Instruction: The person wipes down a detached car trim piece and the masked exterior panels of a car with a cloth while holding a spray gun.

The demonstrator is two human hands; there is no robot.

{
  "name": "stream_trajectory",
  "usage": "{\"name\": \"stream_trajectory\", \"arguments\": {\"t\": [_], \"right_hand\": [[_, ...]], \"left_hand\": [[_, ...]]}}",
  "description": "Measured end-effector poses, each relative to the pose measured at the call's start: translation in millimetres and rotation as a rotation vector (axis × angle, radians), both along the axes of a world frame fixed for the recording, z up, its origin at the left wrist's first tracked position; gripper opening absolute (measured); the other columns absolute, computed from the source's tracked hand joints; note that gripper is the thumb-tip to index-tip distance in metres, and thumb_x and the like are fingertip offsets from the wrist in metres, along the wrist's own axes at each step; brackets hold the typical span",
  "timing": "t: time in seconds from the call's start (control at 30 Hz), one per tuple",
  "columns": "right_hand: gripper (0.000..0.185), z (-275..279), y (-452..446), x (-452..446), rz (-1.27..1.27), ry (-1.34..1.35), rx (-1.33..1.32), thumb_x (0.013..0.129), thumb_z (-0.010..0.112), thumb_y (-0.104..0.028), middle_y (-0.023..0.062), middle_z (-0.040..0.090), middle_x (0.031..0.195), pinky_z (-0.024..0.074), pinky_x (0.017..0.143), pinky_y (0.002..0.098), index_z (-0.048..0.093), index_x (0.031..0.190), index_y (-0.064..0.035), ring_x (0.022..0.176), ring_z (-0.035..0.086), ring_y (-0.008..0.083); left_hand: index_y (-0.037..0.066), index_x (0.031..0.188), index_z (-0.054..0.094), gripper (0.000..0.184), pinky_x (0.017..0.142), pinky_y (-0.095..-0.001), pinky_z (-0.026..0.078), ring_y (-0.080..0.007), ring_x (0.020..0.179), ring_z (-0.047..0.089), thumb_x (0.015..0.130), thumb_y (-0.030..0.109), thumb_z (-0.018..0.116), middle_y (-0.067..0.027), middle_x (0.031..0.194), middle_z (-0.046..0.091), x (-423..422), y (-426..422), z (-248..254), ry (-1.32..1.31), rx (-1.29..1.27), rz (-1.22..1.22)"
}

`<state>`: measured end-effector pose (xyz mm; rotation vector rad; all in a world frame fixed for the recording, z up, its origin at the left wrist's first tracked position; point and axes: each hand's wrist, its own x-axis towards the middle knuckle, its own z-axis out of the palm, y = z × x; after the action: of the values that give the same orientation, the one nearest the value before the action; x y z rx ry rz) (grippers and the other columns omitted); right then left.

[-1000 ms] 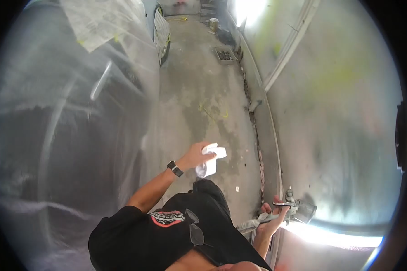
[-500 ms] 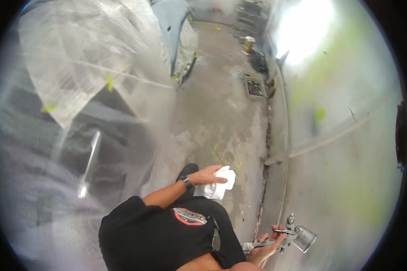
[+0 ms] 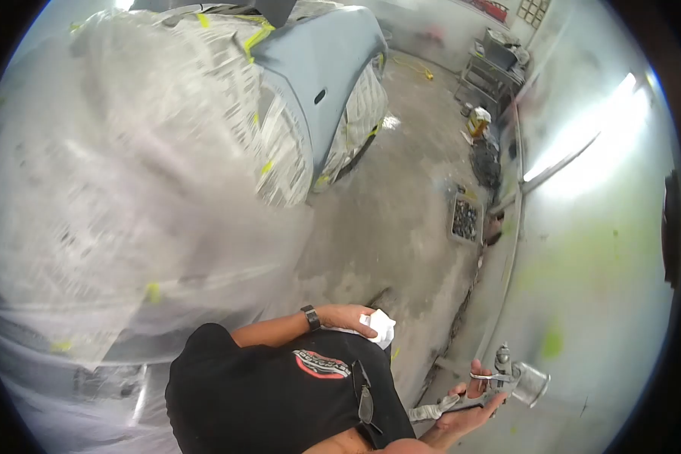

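My left hand (image 3: 346, 316), with a dark watch above it, is closed around a crumpled white cloth or paper towel (image 3: 382, 327) in front of my chest. My right hand (image 3: 471, 415) grips a metal spray gun (image 3: 499, 377) at the lower right, close to the wall. The gun's cup points to the right, and a wrapped hose (image 3: 433, 410) runs back from its handle. Part of the right hand's grip is hidden behind the gun.
On the left stands a vehicle masked in plastic sheeting (image 3: 151, 181), with a bare grey-blue panel (image 3: 321, 64). A bin of dark pieces (image 3: 465, 219), a dark bag (image 3: 486, 163), a can (image 3: 477, 122) and a cart (image 3: 492, 76) line the right wall (image 3: 583, 287).
My view has tilted up, showing more of the panel and the far wall. My left hand has drawn the cloth nearer my chest, and the cloth looks more bunched. The spray gun stays in my right hand.
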<state>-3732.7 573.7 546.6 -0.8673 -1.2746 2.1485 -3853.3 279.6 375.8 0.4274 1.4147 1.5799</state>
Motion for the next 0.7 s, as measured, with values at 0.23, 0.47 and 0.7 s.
{"name": "stream_trajectory", "arguments": {"t": [0.23,0.47,0.7], "right_hand": [[0.068,-4,40,-256,0.414,0.146,0.037,0.107,0.042,-0.057,0.0190,0.065,0.115,0.0418,0.030,0.0239,0.045,0.139,0.0033,0.090,0.067,0.0217],[0.067,17,40,-491,1.174,0.147,0.116,0.107,0.042,-0.056,0.0176,0.061,0.113,0.0459,0.036,0.0253,0.052,0.128,0.0064,0.096,0.063,0.0226],[0.064,40,-59,-643,1.627,0.193,0.223,0.107,0.046,-0.055,0.0161,0.064,0.107,0.0441,0.039,0.0275,0.056,0.126,0.0050,0.078,0.065,0.0216]], "left_hand": [[0.002,0.133,0.059,0.048,0.092,-0.0296,0.051,-0.0139,0.107,0.063,0.092,0.022,0.072,-0.0082,0.122,0.067,-180,39,-23,-0.096,-0.031,0.584],[0.003,0.121,0.065,0.033,0.078,-0.0278,0.055,-0.0126,0.092,0.067,0.094,0.020,0.072,-0.0055,0.107,0.070,-284,34,15,-0.305,0.272,1.190],[0.001,0.135,0.059,0.044,0.086,-0.0296,0.057,-0.0135,0.100,0.068,0.094,0.012,0.071,-0.0073,0.117,0.070,-340,-25,38,-0.072,0.182,1.820]]}}
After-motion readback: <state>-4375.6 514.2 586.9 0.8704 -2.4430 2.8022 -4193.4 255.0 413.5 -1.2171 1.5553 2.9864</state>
